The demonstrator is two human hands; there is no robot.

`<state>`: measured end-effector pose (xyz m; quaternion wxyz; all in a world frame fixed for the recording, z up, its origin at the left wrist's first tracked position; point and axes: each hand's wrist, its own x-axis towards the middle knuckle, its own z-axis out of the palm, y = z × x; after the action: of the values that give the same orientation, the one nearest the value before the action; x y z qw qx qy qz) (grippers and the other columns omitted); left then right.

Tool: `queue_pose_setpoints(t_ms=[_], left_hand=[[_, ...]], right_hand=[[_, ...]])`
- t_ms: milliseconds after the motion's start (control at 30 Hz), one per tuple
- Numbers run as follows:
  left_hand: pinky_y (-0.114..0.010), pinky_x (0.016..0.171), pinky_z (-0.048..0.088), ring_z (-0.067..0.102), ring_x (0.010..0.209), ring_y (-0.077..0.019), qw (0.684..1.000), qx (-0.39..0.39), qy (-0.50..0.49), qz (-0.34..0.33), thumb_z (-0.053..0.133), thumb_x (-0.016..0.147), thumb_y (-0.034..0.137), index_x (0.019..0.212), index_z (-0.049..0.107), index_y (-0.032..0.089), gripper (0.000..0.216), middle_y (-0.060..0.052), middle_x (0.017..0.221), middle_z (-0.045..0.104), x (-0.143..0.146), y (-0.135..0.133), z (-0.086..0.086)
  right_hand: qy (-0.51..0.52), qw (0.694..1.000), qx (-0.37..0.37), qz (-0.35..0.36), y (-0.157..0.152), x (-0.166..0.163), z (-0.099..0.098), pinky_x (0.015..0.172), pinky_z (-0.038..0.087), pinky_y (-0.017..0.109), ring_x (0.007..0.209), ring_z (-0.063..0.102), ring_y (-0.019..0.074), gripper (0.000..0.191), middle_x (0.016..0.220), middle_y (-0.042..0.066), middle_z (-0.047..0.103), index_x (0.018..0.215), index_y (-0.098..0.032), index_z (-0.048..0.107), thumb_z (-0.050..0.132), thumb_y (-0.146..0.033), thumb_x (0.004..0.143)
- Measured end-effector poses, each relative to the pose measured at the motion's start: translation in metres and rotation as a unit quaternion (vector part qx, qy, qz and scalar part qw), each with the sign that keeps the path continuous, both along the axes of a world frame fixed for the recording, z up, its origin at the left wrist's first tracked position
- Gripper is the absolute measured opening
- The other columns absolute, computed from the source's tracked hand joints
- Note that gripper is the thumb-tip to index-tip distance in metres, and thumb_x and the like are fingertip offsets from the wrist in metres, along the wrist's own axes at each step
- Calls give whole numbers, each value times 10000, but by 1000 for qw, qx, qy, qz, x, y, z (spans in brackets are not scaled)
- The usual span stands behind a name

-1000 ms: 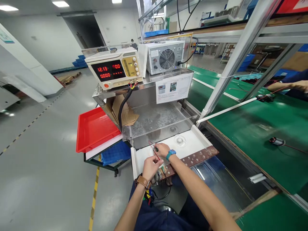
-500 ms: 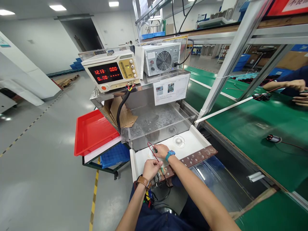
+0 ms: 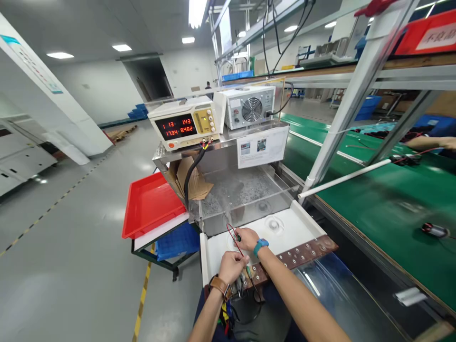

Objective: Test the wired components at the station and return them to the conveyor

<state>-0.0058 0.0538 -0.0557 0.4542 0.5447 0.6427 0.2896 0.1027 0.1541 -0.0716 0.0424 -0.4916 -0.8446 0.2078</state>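
Note:
My right hand (image 3: 248, 239), with a blue watch at the wrist, is closed on a small dark part with a thin red wire (image 3: 231, 231) over the white tray (image 3: 285, 228). My left hand (image 3: 232, 266), with a brown strap on the wrist, pinches the lower end of that red wire by the brown metal bar (image 3: 299, 254) with its row of holes. Behind the tray, the beige power supply (image 3: 185, 122) shows red digits on its display.
A grey fan-fronted unit (image 3: 249, 107) stands beside the supply above a clear splash box (image 3: 242, 190). A red tray (image 3: 151, 204) rests on a cart at left. A green conveyor (image 3: 377, 190) runs at right, with a small motor (image 3: 434, 231) and another person's arm (image 3: 431, 142).
The view has tilted upward and shifted left. The supply's display went from 12.13 and zeros to other readings. Both hands stay on the wire and part.

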Motion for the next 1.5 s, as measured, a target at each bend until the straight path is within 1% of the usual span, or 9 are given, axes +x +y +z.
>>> queue_pose_setpoints(t_ms=[267, 433, 900, 1100, 1200, 1300, 1367, 1400, 1500], left_hand=[[-235, 512, 352, 473, 473, -106, 1000, 16, 12, 16, 608, 680, 446, 474, 601, 149, 362, -23, 480, 595, 1, -2, 2], [-242, 511, 343, 467, 470, -108, 1000, 20, 15, 14, 604, 688, 492, 478, 593, 153, 399, -24, 481, 592, 0, -1, -1], [-254, 514, 339, 484, 477, -122, 1000, 21, 7, 13, 594, 683, 520, 514, 626, 148, 409, -34, 498, 608, -1, -2, -4], [-264, 525, 364, 514, 487, -139, 999, 27, 5, 22, 594, 659, 578, 499, 609, 159, 449, -45, 503, 623, 0, -1, -4], [-283, 560, 406, 562, 531, -170, 999, 37, 4, 27, 557, 661, 635, 508, 588, 173, 487, -61, 528, 638, 0, 0, -1], [-327, 667, 460, 631, 667, -225, 998, 57, -4, 30, 480, 696, 690, 644, 616, 173, 537, -83, 641, 682, -2, 1, 5], [-349, 715, 478, 649, 735, -250, 996, 67, -25, 51, 483, 691, 714, 760, 631, 165, 573, -81, 691, 693, -2, 2, 8], [-354, 723, 484, 652, 747, -254, 995, 68, -36, 63, 504, 677, 723, 799, 634, 160, 591, -78, 703, 695, -2, 3, 10], [-364, 749, 504, 663, 770, -261, 992, 49, -76, 83, 590, 585, 749, 890, 637, 141, 682, -77, 732, 707, -3, 7, 11]], right_hand=[[11, 1000, 3, -9, -4, -4, 2, 689, 357, 268, 903, 628, 231, 299, 941, 69, 694, 1003, -208, 619, 629, -351, 740], [10, 1000, 19, -17, -4, -5, 1, 680, 359, 273, 893, 635, 239, 296, 909, 72, 698, 984, -208, 626, 636, -354, 727], [6, 1000, 9, -12, -3, -3, 3, 682, 370, 272, 890, 632, 236, 316, 916, 71, 698, 1000, -214, 624, 648, -395, 742], [5, 1000, 8, 0, -1, -1, 5, 689, 374, 270, 893, 625, 231, 329, 923, 75, 692, 1010, -204, 617, 643, -402, 749], [21, 1000, 19, 10, -3, -1, 11, 699, 379, 268, 877, 621, 222, 291, 924, 74, 688, 964, -196, 626, 643, -391, 749], [96, 994, 40, -21, -6, 2, 22, 678, 385, 252, 808, 609, 192, 281, 869, 35, 677, 945, -207, 617, 648, -398, 740], [196, 974, 58, -99, -4, 13, 31, 647, 391, 235, 726, 587, 159, 312, 797, 2, 655, 971, -213, 601, 639, -432, 752], [251, 953, 70, -154, -1, 23, 36, 629, 394, 228, 686, 571, 146, 325, 761, -10, 639, 985, -211, 591, 622, -452, 769], [376, 849, 142, -344, 2, 83, 54, 602, 410, 230, 639, 539, 138, 367, 729, -2, 612, 1014, -186, 567, 535, -502, 829]])
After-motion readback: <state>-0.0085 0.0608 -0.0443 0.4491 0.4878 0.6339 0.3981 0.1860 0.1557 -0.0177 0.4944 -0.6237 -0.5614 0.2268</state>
